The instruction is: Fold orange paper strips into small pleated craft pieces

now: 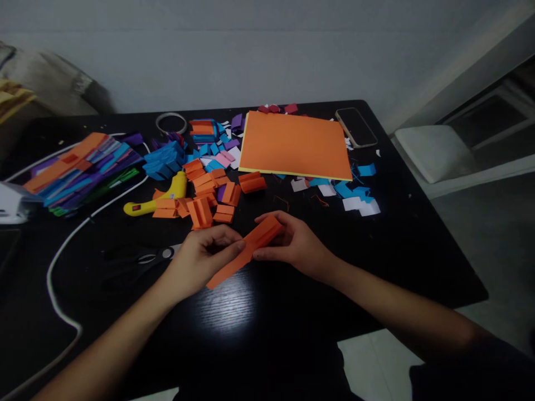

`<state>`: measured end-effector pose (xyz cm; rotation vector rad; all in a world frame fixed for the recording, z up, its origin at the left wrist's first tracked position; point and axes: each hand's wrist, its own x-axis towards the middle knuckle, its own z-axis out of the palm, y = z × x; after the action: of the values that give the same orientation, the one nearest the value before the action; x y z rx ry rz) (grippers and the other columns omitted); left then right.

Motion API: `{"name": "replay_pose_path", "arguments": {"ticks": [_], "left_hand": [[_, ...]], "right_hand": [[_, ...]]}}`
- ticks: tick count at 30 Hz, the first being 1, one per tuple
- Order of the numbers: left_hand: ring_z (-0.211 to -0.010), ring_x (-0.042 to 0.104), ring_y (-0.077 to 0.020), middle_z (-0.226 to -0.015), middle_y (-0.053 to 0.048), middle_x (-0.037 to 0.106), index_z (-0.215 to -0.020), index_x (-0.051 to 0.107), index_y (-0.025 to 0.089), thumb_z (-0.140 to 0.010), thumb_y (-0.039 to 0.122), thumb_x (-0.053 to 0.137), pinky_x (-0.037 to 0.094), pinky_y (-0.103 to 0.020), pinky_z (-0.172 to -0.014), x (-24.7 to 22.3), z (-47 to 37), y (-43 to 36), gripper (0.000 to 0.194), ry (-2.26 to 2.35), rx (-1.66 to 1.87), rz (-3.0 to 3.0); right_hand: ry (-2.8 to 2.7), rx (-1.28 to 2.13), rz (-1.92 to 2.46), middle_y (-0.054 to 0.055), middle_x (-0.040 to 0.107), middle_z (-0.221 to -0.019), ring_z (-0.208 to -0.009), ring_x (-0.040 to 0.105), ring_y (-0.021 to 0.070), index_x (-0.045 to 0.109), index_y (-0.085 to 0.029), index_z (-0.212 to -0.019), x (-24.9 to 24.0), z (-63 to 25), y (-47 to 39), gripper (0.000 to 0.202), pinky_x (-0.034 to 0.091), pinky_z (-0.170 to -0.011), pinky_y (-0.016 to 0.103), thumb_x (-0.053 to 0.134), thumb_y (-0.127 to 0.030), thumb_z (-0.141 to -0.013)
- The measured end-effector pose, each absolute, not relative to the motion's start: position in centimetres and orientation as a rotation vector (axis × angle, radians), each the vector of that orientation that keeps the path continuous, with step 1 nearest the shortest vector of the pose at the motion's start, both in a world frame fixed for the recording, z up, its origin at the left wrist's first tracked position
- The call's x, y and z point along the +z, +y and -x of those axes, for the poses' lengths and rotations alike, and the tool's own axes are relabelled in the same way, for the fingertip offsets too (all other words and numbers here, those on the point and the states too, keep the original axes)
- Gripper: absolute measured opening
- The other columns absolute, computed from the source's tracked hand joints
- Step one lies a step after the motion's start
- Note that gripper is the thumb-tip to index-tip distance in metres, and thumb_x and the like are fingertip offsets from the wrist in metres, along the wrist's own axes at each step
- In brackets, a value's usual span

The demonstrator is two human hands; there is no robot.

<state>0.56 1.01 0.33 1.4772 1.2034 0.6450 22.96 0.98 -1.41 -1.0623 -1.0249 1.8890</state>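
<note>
An orange paper strip (234, 267) slants between my two hands above the black table, its far end creased into folds. My left hand (209, 253) pinches the strip near its middle between thumb and fingers. Closer to the folded end, my right hand (292, 245) grips the paper with the thumb on the near side and fingers behind. Several folded orange paper pieces (200, 211) lie just beyond my left hand. Partly hidden by my left forearm are scissors (167, 253) with dark handles.
A yellow glue gun (167, 197) lies left of the orange pieces, near a white cable (52, 273). Orange sheets (296, 145) are stacked at the back, beside a phone (356, 127). Blue folded pieces (165, 160) and a bundle of coloured strips (83, 172) are at left. A tape roll (171, 116) sits behind.
</note>
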Motion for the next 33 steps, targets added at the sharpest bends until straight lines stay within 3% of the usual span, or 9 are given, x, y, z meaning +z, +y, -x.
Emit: {"name": "replay_pose_path", "arguments": {"ticks": [15,19,26,33], "left_hand": [[-0.050,0.049,-0.0077,-0.060,0.004,0.055,-0.072,0.065,0.016,-0.093,0.034,0.068,0.038,-0.019,-0.048,0.2,-1.1,0.5,0.027,1.065,0.627,-1.439],[-0.050,0.050,-0.0082,-0.061,0.003,0.059,-0.079,0.069,0.016,-0.093,0.035,0.069,0.040,-0.019,-0.048,0.4,-1.5,0.5,0.023,1.076,0.679,-1.420],[-0.052,0.057,-0.0099,-0.058,0.005,0.060,-0.080,0.068,0.018,-0.093,0.033,0.071,0.047,-0.019,-0.050,0.6,-1.9,0.3,0.021,1.080,0.717,-1.452],[-0.062,0.068,-0.0129,-0.076,0.000,0.071,-0.095,0.070,0.019,-0.091,0.027,0.072,0.055,-0.022,-0.059,0.2,-1.6,0.1,0.009,1.069,0.880,-1.409]], "right_hand": [[-1.089,1.795,1.081,0.003,0.079,-0.102,-0.095,0.077,0.0189,0.071,-0.021,-0.106,-1.4,-22.6,0.2,0.045,0.062,-0.094,0.037,0.095,-0.028,-0.069],[-1.093,1.864,1.104,0.003,0.080,-0.094,-0.089,0.077,0.0181,0.076,-0.019,-0.093,-1.3,-22.7,0.4,0.033,0.063,-0.092,0.037,0.094,-0.035,-0.071],[-1.119,1.844,1.114,0.001,0.079,-0.086,-0.080,0.075,0.0169,0.078,-0.020,-0.086,-1.3,-22.8,0.6,0.033,0.064,-0.082,0.034,0.096,-0.040,-0.068],[-1.127,1.698,1.065,0.000,0.078,-0.086,-0.082,0.074,0.0156,0.078,-0.022,-0.085,-1.4,-22.7,0.7,0.016,0.062,-0.082,0.032,0.089,-0.028,-0.075]]}}
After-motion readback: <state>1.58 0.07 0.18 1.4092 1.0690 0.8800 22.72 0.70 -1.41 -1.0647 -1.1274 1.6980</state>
